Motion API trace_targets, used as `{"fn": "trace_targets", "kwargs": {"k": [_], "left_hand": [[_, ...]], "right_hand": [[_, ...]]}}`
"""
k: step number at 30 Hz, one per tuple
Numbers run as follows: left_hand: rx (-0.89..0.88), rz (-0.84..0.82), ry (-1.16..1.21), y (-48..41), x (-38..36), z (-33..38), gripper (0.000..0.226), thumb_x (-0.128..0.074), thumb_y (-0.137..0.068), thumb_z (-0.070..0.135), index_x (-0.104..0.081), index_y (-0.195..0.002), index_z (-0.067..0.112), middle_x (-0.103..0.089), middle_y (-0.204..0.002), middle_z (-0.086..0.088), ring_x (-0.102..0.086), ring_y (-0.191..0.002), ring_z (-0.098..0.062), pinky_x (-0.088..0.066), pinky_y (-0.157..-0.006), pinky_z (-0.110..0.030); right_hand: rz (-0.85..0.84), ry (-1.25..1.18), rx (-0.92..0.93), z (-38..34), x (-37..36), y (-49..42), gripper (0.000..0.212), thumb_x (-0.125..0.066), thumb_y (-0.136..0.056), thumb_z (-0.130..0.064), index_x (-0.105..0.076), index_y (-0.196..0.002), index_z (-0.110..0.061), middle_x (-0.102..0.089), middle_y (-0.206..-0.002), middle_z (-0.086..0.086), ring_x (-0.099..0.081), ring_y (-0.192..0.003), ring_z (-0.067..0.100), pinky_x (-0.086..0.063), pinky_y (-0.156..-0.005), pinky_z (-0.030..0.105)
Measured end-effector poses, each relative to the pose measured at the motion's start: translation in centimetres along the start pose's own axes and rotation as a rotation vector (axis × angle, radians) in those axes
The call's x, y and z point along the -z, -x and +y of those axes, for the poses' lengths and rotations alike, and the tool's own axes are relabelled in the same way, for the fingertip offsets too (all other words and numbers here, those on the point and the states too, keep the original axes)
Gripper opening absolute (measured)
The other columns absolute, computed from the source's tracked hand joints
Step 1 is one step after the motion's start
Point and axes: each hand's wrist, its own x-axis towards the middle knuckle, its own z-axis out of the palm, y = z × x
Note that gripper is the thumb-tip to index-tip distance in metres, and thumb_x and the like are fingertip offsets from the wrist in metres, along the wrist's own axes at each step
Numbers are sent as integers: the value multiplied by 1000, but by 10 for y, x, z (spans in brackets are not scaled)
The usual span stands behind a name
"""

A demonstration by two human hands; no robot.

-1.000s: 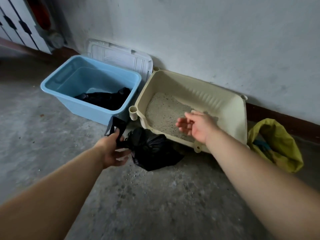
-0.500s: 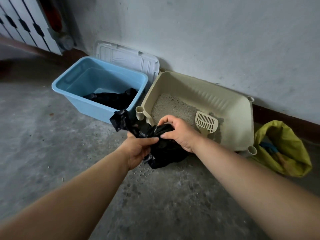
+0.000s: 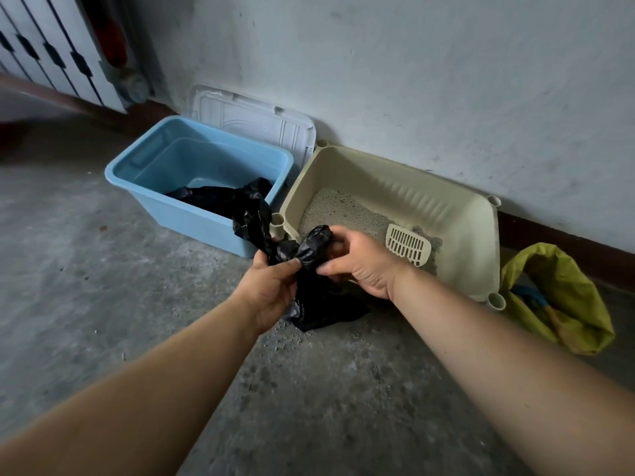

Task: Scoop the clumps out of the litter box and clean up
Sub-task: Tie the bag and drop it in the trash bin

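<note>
Blue tub, yellow-green bag

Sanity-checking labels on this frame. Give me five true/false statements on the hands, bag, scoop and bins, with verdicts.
1. The left hand and the right hand both grip the black bag. True.
2. The scoop lies in the blue bin. False: it lies on the litter in the litter box.
3. The white lid is closed on the blue bin. False: it stands against the wall behind the open bin.
4. Litter granules are scattered on the floor by the black bag. True.
5. A yellow-green bag lies right of the litter box. True.
</note>
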Motion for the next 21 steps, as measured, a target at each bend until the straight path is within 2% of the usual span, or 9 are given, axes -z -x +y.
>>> {"fn": "trace_targets", "kwargs": {"k": [2,6,8,10,13,15,16,18,21], "left_hand": [[-3,16,69,1,-4,0,33,-41,-92,-12,-50,-109,16,-71,-79,-8,-70,-58,-14,-56,-54,-24],[59,-2,127,1,-6,4,29,-34,-88,-15,-45,-89,12,-64,-58,-4,-57,-37,-11,-47,-40,-17],[85,-10,150,1,-4,7,29,-32,-86,-16,-42,-83,11,-61,-65,-6,-55,-37,-11,-46,-39,-17],[67,-34,161,-1,0,4,36,-29,-82,-20,-44,-84,12,-58,-78,-8,-58,-50,-13,-51,-45,-20],[38,-17,254,-8,3,-4,42,-26,-77,-21,-49,-94,10,-58,-82,-10,-60,-69,-18,-58,-61,-24],[16,1,274,-13,3,-1,33,-33,-75,-17,-48,-93,6,-54,-81,-9,-58,-66,-17,-58,-60,-24],[12,-1,231,-13,1,2,33,-37,-73,-15,-47,-95,7,-53,-81,-9,-57,-66,-17,-57,-58,-25],[2,-10,137,-12,0,5,46,-39,-74,-19,-45,-108,10,-58,-88,-10,-61,-74,-20,-58,-60,-28],[-17,0,66,-6,-3,3,58,-37,-80,-25,-45,-121,15,-66,-98,-12,-71,-76,-23,-59,-60,-30]], "right_hand": [[32,149,-19,1,-3,0,45,-66,-76,13,-60,-105,-21,-63,-86,7,-56,-78,17,-46,-54,21],[239,412,26,7,4,-2,31,-73,-73,6,-62,-80,-22,-62,-72,-1,-57,-66,14,-47,-62,29],[332,333,50,12,10,-2,26,-72,-74,8,-57,-71,-14,-57,-64,3,-52,-52,14,-43,-51,25],[376,271,12,20,11,-1,26,-71,-75,9,-55,-71,-11,-56,-65,6,-51,-48,12,-43,-46,22],[240,762,-3,37,3,7,14,-72,-74,2,-67,-80,-10,-67,-82,5,-59,-70,12,-47,-67,23],[51,980,112,49,-7,9,12,-68,-73,5,-69,-75,-6,-63,-77,0,-55,-71,9,-42,-67,17],[36,981,143,52,-10,10,14,-66,-72,7,-68,-73,-7,-59,-72,-5,-53,-68,7,-39,-64,14],[176,815,142,48,-10,9,22,-61,-75,9,-66,-77,-13,-57,-73,-12,-53,-68,6,-40,-64,15],[388,220,133,19,-4,9,20,-56,-77,2,-56,-87,-14,-59,-85,0,-54,-60,14,-47,-58,25]]}}
